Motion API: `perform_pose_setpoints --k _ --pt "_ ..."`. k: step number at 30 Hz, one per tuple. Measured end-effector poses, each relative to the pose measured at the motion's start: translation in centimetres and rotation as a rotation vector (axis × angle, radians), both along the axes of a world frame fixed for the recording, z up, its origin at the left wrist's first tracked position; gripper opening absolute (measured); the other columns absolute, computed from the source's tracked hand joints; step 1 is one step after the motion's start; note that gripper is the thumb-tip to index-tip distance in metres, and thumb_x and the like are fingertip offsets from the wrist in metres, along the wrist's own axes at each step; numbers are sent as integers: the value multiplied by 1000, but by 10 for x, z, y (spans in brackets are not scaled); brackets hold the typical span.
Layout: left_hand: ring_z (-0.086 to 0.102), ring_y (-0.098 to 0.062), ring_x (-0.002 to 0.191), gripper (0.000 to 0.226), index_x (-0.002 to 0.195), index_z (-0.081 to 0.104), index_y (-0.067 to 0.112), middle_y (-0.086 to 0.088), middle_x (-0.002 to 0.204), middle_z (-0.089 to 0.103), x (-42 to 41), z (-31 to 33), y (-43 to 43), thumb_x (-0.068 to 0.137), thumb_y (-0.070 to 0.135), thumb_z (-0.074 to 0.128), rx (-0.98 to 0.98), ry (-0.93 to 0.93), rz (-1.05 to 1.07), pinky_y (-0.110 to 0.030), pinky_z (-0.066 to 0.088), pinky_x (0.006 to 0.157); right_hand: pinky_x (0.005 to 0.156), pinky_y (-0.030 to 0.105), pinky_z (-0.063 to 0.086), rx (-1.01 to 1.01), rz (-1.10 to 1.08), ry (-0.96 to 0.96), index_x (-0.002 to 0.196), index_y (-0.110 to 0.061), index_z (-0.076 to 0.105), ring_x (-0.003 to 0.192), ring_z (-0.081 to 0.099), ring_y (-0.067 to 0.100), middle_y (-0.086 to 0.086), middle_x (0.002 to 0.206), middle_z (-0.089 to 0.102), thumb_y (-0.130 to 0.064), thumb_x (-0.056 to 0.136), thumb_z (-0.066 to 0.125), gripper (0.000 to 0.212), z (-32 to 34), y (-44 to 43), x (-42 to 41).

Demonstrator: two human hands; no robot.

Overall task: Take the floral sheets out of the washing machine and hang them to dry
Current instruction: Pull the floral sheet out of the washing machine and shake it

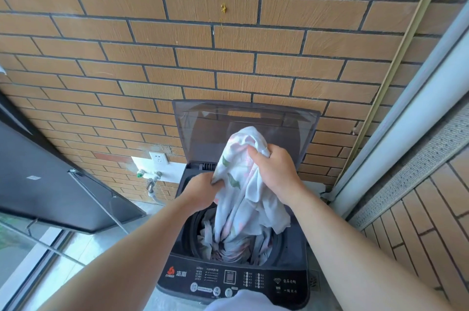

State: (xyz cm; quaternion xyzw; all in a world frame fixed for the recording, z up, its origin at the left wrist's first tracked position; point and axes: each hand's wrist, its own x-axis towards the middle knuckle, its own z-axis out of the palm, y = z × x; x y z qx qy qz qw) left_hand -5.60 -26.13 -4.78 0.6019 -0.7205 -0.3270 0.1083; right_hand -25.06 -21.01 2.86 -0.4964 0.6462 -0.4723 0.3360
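Observation:
A dark top-loading washing machine (234,281) stands against the brick wall with its tinted lid (203,127) raised. A white floral sheet (243,199) with green and pink prints rises twisted out of the drum. My right hand (275,168) grips the sheet's upper part above the drum. My left hand (203,187) clutches the sheet lower down on its left side. More damp fabric stays bunched in the drum (203,239) below.
A brick wall (203,56) fills the back. A wall socket (158,158) and tap (152,181) sit left of the machine. A dark open window panel (50,178) juts in at left. A white pipe (406,138) and ledge run along the right.

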Motion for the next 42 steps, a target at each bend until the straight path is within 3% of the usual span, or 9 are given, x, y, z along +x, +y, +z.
perform_pose_setpoints --k 5,9,13,15,18,26,31,39,42 --pt "55 -30 72 14 85 57 12 -5 73 61 -2 26 -9 89 4 46 -189 0 -2 -32 35 55 65 23 46 92 111 49 90 -23 65 68 59 -2 -20 75 64 -56 81 73 35 -12 8 -10" --pt "55 -17 69 23 85 68 15 11 69 62 -19 91 -15 81 1 51 -431 164 -105 -12 35 55 98 29 50 290 400 26 135 -40 54 114 59 0 -22 125 63 -57 56 93 90 -15 14 -7" --pt "58 7 73 35 91 74 26 23 76 65 -38 154 -22 71 7 51 -477 244 -260 -2 38 60 68 27 48 174 305 44 78 -26 65 66 59 4 -14 71 66 -33 79 81 17 -11 6 5" --pt "59 0 70 34 99 71 23 13 81 68 -38 157 -26 74 4 58 -389 305 -205 -13 45 61 55 22 38 136 218 -3 60 -25 57 52 45 2 -14 53 51 -35 85 74 32 -8 2 5" --pt "54 -8 60 31 101 69 15 3 79 67 -28 137 -26 74 3 63 -133 531 -101 -19 44 53 53 20 34 119 114 -74 74 -16 69 54 45 0 -15 59 53 -57 73 76 42 1 1 -3" --pt "39 -12 55 37 62 58 12 7 59 47 -12 54 -27 83 38 75 74 140 -50 -24 33 51 53 12 39 -38 -19 -164 83 -12 71 61 54 0 -10 68 63 -49 73 76 39 7 3 -16" --pt "34 -7 44 48 59 40 16 9 48 39 -15 71 -30 80 47 69 -276 103 6 -19 29 41 54 6 43 153 94 -97 92 -28 71 66 65 -8 -19 75 73 -52 78 78 28 2 12 -24" --pt "51 -6 58 11 84 63 12 6 66 60 -19 96 -23 82 21 70 16 547 -164 -14 40 51 77 33 56 259 163 -264 86 -21 78 88 73 20 3 88 77 -21 81 82 7 -10 17 -14" --pt "48 -12 56 5 76 58 14 7 62 53 -9 81 -24 71 14 57 -53 246 -197 -15 36 46 83 45 55 252 45 -478 91 -14 74 92 73 36 18 96 75 -28 77 79 20 -8 16 -16"
